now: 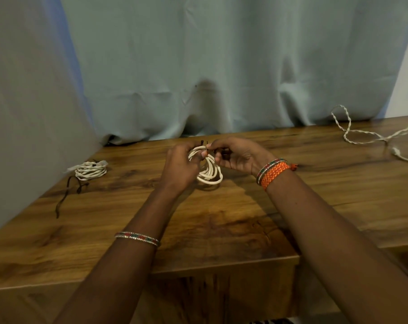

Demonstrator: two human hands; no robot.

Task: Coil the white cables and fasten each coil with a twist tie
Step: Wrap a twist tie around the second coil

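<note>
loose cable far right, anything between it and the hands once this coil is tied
Nothing visible. The loose cable lies uncoiled on bare table to the right of the right hand. Both hands, left hand included, are busy with the coil and its tie.

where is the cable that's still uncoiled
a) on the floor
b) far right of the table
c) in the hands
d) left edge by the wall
b: the loose cable sprawls at the table's far right, while the hands hold a coil and another coil lies at left.

Bare forearms, beaded bangle (137, 238) each wrist — right adds orange braided band (275, 173)
</note>
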